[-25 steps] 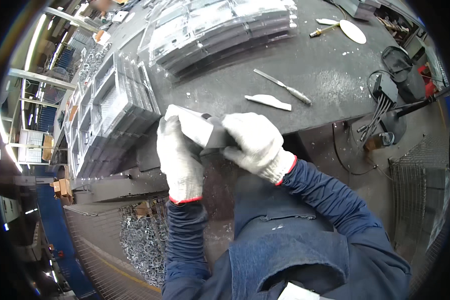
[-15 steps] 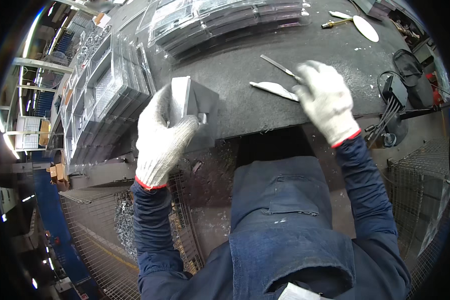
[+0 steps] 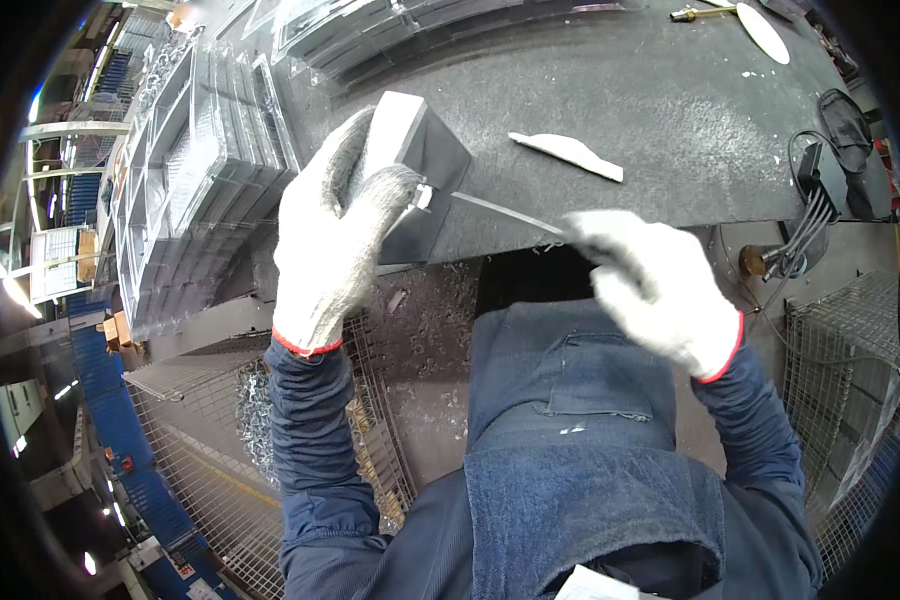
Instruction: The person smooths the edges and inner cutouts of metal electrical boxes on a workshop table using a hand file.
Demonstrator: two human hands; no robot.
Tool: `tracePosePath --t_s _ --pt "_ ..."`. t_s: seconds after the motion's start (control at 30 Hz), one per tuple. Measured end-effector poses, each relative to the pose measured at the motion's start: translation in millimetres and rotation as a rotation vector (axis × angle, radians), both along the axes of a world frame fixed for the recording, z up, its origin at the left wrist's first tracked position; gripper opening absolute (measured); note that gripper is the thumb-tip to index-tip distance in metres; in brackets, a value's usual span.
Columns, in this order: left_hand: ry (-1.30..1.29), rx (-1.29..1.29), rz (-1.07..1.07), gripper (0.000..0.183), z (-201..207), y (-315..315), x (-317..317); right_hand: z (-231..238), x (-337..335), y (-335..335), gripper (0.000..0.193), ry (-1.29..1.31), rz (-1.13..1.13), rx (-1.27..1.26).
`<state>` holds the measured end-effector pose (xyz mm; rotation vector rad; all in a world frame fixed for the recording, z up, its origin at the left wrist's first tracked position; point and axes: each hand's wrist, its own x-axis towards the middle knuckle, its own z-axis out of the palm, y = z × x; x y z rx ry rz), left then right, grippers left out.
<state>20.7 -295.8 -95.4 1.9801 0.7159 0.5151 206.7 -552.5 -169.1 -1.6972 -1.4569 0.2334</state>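
Note:
My left hand point(image 3: 335, 220), in a white knit glove with a red cuff, grips a grey angular metal part point(image 3: 435, 150) above the bench edge. The thumb lies across the part near a small bright lug on it. My right hand point(image 3: 660, 280), gloved the same way, is closed round the near end of a slim flat metal file point(image 3: 505, 212). The file's far tip points left and reaches close to the part's side; whether it touches cannot be made out. A white curved strip point(image 3: 567, 155) lies on the dark bench beyond the file.
Stacked grey frames in clear film point(image 3: 210, 150) stand at the left, with another stack point(image 3: 360, 30) at the back. A white oval disc point(image 3: 763, 33) lies far right, near a black device with cables point(image 3: 823, 180). Wire cages point(image 3: 210, 450) flank my legs.
My right hand has taken up the file from the bench and brought it nearer and to the left, toward the metal part. My left hand has raised the part slightly.

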Motion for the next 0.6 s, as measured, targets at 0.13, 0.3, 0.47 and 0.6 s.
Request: tracePosePath --t_s 0.13,0.3,0.47,0.6 --pt "0.010 -0.051 0.012 0.064 5.2 -5.8 2.2 4.6 -18.2 17.6 0.051 -0.285 0.053 -0.146" --pt "0.013 -0.026 0.015 0.064 5.1 -7.8 7.2 5.9 -31.8 51.1 0.047 -0.489 -0.055 -0.093" --pt "-0.001 -0.020 0.016 0.064 1.2 -8.0 2.2 24.5 -44.5 44.0 0.045 -0.446 0.032 -0.199" --pt "-0.003 -0.023 0.013 0.066 5.7 -10.5 8.1 15.4 -44.8 62.9 0.040 -0.435 -0.027 -0.193"
